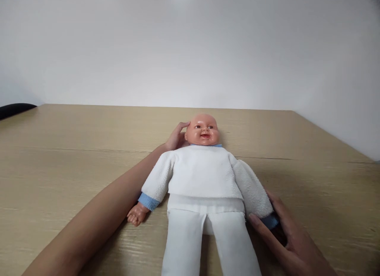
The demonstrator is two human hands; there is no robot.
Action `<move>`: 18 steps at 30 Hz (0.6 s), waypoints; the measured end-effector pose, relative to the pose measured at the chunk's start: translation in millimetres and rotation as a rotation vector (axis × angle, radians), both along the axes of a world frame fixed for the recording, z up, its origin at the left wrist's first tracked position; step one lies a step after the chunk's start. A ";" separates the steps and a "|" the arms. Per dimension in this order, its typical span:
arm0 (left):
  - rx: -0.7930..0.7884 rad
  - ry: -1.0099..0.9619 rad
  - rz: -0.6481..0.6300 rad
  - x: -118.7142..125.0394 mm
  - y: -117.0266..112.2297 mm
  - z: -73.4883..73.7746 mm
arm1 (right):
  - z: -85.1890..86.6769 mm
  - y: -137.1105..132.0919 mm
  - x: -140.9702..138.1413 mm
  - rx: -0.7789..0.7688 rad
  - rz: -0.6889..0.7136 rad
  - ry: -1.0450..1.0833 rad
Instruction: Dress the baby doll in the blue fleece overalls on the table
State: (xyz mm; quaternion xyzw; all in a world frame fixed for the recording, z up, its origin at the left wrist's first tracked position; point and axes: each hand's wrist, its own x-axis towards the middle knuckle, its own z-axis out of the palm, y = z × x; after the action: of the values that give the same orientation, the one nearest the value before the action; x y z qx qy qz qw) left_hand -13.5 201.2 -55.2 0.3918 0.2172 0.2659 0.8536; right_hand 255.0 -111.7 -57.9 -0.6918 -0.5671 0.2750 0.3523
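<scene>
A baby doll (208, 169) with a bald plastic head lies face up, dressed in a white fleece top with blue cuffs and white trousers. Its feet are cut off by the lower edge. My left hand (177, 137) cups the side of the doll's head, the thumb on it and the other fingers mostly hidden behind. Around the sleeve end on the right, my right hand (285, 232) is closed, thumb on one side and fingers on the other. That grip hides the doll's hand there; the doll's other hand (138, 214) rests near my left forearm.
Under the doll is a wooden table (74, 165) with a seam running across it. A white wall (190, 50) stands behind the table's far edge. Part of a black curved object (18, 109) shows at the far left.
</scene>
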 end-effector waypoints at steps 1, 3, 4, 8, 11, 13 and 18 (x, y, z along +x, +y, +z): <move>0.005 -0.004 -0.007 -1.3 0.7 0.3 | 0.3 0.0 -0.2 0.005 -0.010 0.010; 0.012 -0.006 -0.013 -2.5 1.8 0.4 | -0.2 -0.5 -0.2 0.007 -0.025 0.023; 0.013 -0.002 -0.013 -2.5 2.1 0.4 | -0.8 -0.9 0.0 0.006 -0.028 0.024; 0.018 -0.007 -0.012 -0.3 1.5 0.1 | -3.5 -2.9 0.9 -0.002 -0.024 0.040; 0.030 -0.030 -0.008 1.7 -0.2 0.5 | -4.0 -3.7 1.2 -0.016 -0.020 0.060; 0.031 -0.035 0.004 3.2 -1.7 1.0 | -3.9 -3.9 1.3 -0.023 -0.011 0.055; 0.068 -0.051 0.046 7.8 -4.3 2.3 | -4.9 -4.8 1.0 -0.045 -0.019 0.075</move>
State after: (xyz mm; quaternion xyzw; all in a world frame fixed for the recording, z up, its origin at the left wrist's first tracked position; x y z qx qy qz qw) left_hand -5.7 196.8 -52.9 0.4085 0.1953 0.3027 0.8387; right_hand 256.1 -116.5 -62.9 -0.6942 -0.5407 0.3100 0.3600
